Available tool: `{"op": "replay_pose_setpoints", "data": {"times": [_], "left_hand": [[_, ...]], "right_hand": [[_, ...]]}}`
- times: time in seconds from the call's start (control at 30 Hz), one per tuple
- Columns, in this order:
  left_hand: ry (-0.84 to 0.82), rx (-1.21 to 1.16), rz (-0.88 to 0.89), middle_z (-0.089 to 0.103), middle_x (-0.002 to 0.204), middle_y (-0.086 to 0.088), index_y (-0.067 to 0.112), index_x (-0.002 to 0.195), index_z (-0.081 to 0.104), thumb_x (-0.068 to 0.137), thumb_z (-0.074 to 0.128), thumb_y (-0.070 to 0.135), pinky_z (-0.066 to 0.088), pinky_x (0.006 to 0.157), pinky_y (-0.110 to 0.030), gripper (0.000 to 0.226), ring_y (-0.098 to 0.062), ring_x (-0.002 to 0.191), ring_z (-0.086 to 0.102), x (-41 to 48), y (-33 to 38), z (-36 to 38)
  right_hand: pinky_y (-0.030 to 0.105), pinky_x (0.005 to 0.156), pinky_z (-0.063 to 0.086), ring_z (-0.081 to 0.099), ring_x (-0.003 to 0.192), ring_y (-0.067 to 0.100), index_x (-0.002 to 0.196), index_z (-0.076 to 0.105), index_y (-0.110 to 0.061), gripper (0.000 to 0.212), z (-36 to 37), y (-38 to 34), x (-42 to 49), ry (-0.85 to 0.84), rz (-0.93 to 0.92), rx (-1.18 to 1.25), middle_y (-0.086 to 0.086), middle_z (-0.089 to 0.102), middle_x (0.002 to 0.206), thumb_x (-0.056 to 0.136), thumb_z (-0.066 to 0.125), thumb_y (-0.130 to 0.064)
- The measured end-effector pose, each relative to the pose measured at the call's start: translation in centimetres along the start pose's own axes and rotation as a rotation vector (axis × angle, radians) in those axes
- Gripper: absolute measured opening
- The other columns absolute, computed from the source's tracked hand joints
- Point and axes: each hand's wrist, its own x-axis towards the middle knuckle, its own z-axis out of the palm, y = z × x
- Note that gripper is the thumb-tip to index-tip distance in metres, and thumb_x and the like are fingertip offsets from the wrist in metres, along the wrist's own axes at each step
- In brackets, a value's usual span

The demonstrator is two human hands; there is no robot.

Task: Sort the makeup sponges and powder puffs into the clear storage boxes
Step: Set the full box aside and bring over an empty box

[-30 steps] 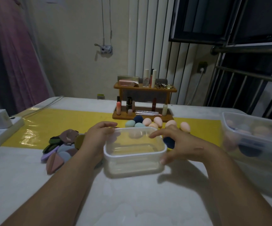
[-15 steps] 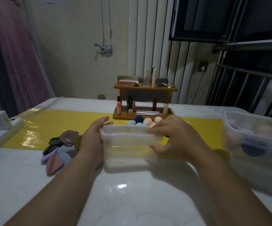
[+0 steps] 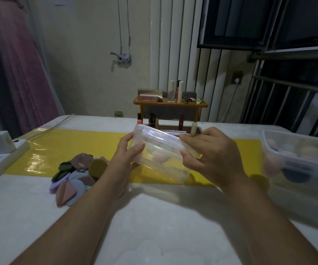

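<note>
Toward the lower left, the pile of flat powder puffs (image 3: 74, 175) lies half on the yellow mat (image 3: 59, 148) and half on the white table (image 3: 154, 217), just beside the left forearm. A careless sweep of that arm would probably scatter them.

In the middle of the frame, the small clear storage box (image 3: 160, 142) is held off the mat. It is tilted, with its left end higher than its right. The plastic looks smooth and only its ends are gripped, so a loosened hold could let it slide out. It might then drop onto the mat or knock the wooden cosmetics rack (image 3: 170, 104) just behind it. Pale egg-shaped makeup sponges (image 3: 159, 156) show through its wall, but whether they sit inside or behind it cannot be told. If they are inside, more tilt could tip them out.

At the right edge, the large clear box (image 3: 269, 146) holds more sponges, and it is near enough for the right elbow to bump it.

The left hand (image 3: 124, 165) grips the box's left end. Its thumb presses the near wall and its fingers curl round the far side. The right hand (image 3: 213, 157) clasps the right end, with fingers curled close together over the rim and the thumb underneath. Both forearms reach in from the bottom of the frame.
</note>
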Motion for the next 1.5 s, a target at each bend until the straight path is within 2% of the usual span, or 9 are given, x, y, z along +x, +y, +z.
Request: {"op": "replay_pose_setpoints", "data": {"times": [0.1,0.23,0.47,0.73,0.87,0.97,1.2,1.3,1.5], "left_hand": [[0.033,-0.008,0.039,0.055,0.121,0.002,0.027,0.138,0.043,0.093,0.058,0.029,0.054,0.064,-0.016,0.047,-0.008,0.094,0.065,0.1,0.0,0.2],[0.029,0.036,0.131,0.061,0.120,0.004,0.029,0.131,0.055,0.078,0.058,0.041,0.054,0.068,-0.019,0.054,0.000,0.093,0.067,0.1,0.1,0.4],[0.229,-0.024,0.111,0.050,0.115,0.016,0.042,0.137,0.044,0.099,0.050,0.032,0.053,0.076,-0.036,0.040,-0.012,0.105,0.055,0.2,0.0,0.6],[0.262,0.065,0.162,0.056,0.123,0.001,0.032,0.134,0.054,0.079,0.057,0.043,0.056,0.084,-0.046,0.057,-0.022,0.107,0.059,-0.1,0.1,0.6],[0.216,0.121,0.190,0.058,0.123,0.005,0.035,0.133,0.055,0.074,0.058,0.052,0.055,0.088,-0.044,0.062,-0.016,0.110,0.059,0.1,0.0,0.5],[0.183,0.169,0.244,0.059,0.120,0.011,0.035,0.134,0.055,0.078,0.057,0.049,0.053,0.080,-0.031,0.058,0.004,0.099,0.061,0.0,0.1,0.9],[0.206,0.181,0.269,0.058,0.109,0.016,0.040,0.120,0.055,0.094,0.046,0.046,0.050,0.065,-0.014,0.029,0.012,0.083,0.062,-0.2,0.0,1.3],[0.187,0.205,0.281,0.059,0.112,0.015,0.037,0.126,0.055,0.095,0.049,0.049,0.051,0.067,-0.019,0.033,0.008,0.087,0.063,-0.1,0.0,1.6],[0.174,0.298,0.328,0.057,0.108,0.038,0.046,0.121,0.055,0.079,0.045,0.068,0.052,0.086,-0.034,0.049,0.010,0.101,0.057,-0.2,0.1,2.0]], "right_hand": [[0.032,0.056,0.049,0.061,0.071,0.025,0.106,0.078,-0.010,0.031,0.7,-0.2,-0.1,0.032,-0.041,-0.035,0.001,0.076,0.081,0.085,0.066,-0.029],[0.033,0.056,0.048,0.059,0.067,0.026,0.105,0.077,-0.007,0.027,1.5,-0.8,-0.2,0.062,-0.070,-0.063,0.003,0.074,0.077,0.087,0.065,-0.025],[0.035,0.047,0.046,0.057,0.056,0.026,0.087,0.077,-0.005,0.026,2.1,-2.1,0.0,0.152,-0.106,-0.040,0.008,0.068,0.065,0.094,0.057,-0.019],[0.029,0.052,0.044,0.058,0.070,0.019,0.091,0.077,-0.022,0.038,1.9,-1.9,0.1,-0.080,0.087,-0.029,-0.007,0.071,0.078,0.081,0.054,-0.050],[0.022,0.048,0.024,0.054,0.060,0.017,0.076,0.075,-0.025,0.044,1.7,-2.7,0.5,-0.103,0.128,-0.117,-0.008,0.064,0.063,0.083,0.050,-0.060],[0.019,0.048,0.012,0.050,0.053,0.016,0.067,0.071,-0.023,0.048,1.6,-3.6,1.3,-0.108,0.202,-0.135,-0.006,0.060,0.056,0.083,0.048,-0.061],[0.023,0.048,0.027,0.056,0.061,0.014,0.093,0.077,-0.026,0.058,1.7,-4.6,2.8,-0.206,0.273,-0.177,-0.009,0.066,0.072,0.085,0.036,-0.068],[0.021,0.047,0.019,0.047,0.057,0.013,0.089,0.074,-0.027,0.060,1.3,-4.5,3.4,-0.228,0.300,-0.235,-0.010,0.055,0.067,0.083,0.036,-0.073],[0.031,0.056,0.048,0.060,0.066,0.016,0.096,0.071,-0.027,0.056,1.2,-5.0,4.1,-0.275,0.222,-0.196,-0.006,0.068,0.078,0.094,0.032,-0.068]]}}
